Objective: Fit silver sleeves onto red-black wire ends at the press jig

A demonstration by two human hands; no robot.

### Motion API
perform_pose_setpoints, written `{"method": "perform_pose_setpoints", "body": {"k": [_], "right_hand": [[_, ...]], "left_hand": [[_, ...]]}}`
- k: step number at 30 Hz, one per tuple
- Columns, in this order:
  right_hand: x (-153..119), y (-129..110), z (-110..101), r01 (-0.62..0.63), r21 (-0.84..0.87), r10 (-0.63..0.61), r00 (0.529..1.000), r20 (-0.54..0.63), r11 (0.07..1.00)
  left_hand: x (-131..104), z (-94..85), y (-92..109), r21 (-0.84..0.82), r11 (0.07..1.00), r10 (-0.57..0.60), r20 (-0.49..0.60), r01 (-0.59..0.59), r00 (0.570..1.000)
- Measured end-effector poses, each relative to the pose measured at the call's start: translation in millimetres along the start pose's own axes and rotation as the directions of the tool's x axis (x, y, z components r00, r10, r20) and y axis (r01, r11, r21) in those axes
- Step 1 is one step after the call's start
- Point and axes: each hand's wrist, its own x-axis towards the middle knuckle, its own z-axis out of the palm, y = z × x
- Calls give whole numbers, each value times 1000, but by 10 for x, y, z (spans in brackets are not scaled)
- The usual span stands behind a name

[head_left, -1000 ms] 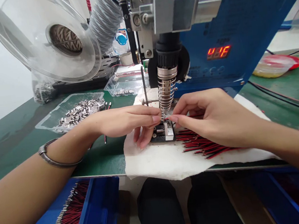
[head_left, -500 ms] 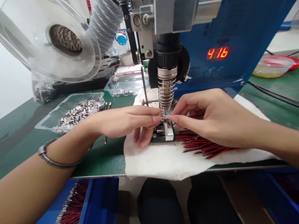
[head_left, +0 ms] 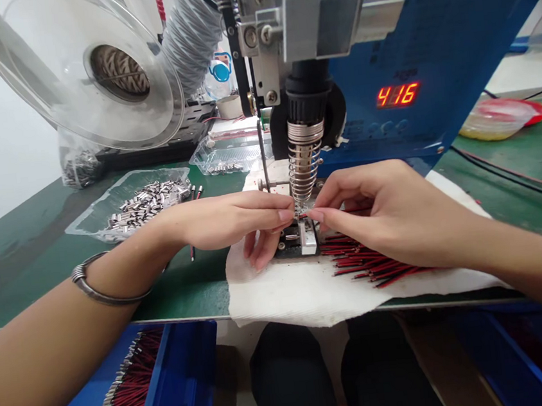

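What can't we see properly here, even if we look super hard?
Head view: whether the left hand holds anything; its fingers hide it.
Head view: how many wires lie there; the right hand covers some.
Head view: small writing on the blue machine; blurred.
Head view: the lower-right bin's far end; cut off.

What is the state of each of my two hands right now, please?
Left hand: fingertips closed above the metal fixture; whether they pinch a small part cannot be told.
Right hand: closed, thumb and finger pinching a thin wire.
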Motion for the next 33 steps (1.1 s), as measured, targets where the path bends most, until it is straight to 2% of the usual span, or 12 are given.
{"method": "perform_pose_setpoints", "body": {"k": [14, 33], "right_hand": [[-1, -13, 2, 40, -32, -41, 999, -10, 999], [6, -3, 15, 68, -4, -68, 998, -15, 998]], "left_hand": [[-11, 2, -36, 29, 999, 14, 20, -14, 1000], [-6, 7, -25, 43, 999, 25, -25, -24, 999]]}}
